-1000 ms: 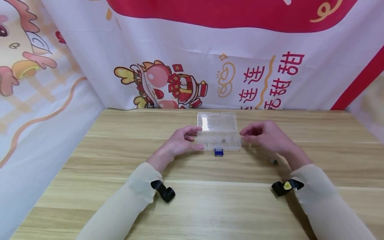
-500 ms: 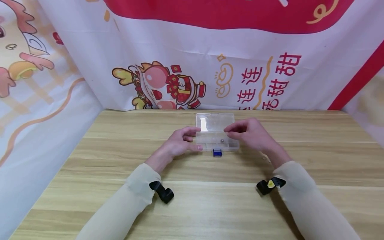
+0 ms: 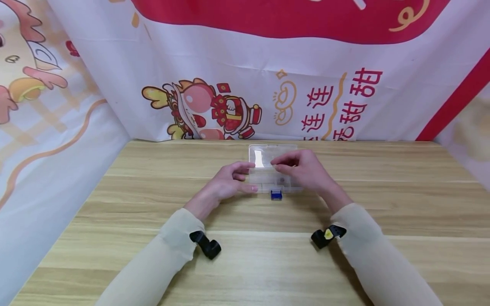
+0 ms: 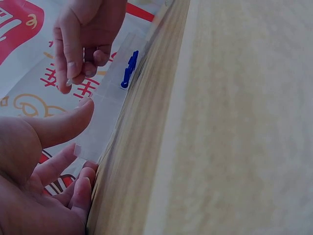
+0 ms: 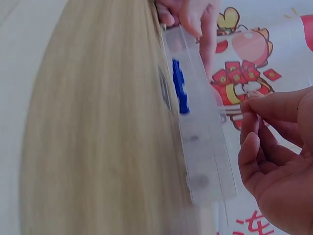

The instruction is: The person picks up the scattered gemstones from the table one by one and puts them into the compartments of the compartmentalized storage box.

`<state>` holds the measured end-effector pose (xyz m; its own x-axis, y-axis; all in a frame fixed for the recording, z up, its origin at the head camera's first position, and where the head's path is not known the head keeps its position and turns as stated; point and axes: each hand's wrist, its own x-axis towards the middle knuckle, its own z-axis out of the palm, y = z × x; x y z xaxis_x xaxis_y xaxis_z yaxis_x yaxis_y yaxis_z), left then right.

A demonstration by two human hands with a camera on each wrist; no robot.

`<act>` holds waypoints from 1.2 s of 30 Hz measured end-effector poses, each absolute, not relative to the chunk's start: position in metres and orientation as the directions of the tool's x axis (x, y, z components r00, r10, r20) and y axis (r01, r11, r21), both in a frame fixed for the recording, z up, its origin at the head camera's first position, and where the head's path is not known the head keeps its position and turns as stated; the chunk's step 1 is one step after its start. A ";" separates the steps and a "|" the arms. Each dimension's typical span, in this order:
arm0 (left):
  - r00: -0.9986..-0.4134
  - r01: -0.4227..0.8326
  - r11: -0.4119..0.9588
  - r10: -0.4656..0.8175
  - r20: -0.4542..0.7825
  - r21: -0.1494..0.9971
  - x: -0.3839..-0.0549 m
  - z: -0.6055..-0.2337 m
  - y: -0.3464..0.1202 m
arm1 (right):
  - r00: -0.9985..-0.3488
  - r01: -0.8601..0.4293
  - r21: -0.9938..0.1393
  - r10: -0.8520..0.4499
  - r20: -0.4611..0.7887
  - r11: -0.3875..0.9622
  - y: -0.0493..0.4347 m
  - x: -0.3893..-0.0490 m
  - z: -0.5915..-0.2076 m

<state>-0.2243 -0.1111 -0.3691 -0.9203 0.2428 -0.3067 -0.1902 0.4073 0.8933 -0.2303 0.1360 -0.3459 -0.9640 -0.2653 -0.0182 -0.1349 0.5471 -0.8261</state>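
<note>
A clear plastic compartment box (image 3: 262,177) lies on the table, its lid (image 3: 266,153) folded back towards the cloth. A blue clasp (image 3: 276,194) sticks out at its front edge. My left hand (image 3: 227,180) holds the box's left end, thumb at the front corner and fingers at the back. Over the box, my right hand (image 3: 306,170) pinches a small clear piece (image 4: 69,82) between thumb and index finger; its kind cannot be made out. A small dark round object (image 5: 194,138) lies in one compartment. In the head view the right hand covers part of the lid and the right end.
The wood-grain table (image 3: 245,263) runs back to a printed white and red cloth (image 3: 229,55). Another printed cloth (image 3: 65,140) hangs at the left. A black wrist camera (image 3: 206,245) sits on the left sleeve and another camera (image 3: 325,237) on the right.
My right hand has moved left, from beside the box's right end to over its middle, fingertips still pinched. My left hand has stayed at the box's left end.
</note>
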 end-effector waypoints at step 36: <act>-0.921 -0.175 0.406 0.255 -0.295 0.897 -0.223 -0.367 -0.111 | -0.981 -0.055 -0.780 -0.181 -0.075 0.624 0.090 -0.230 -0.351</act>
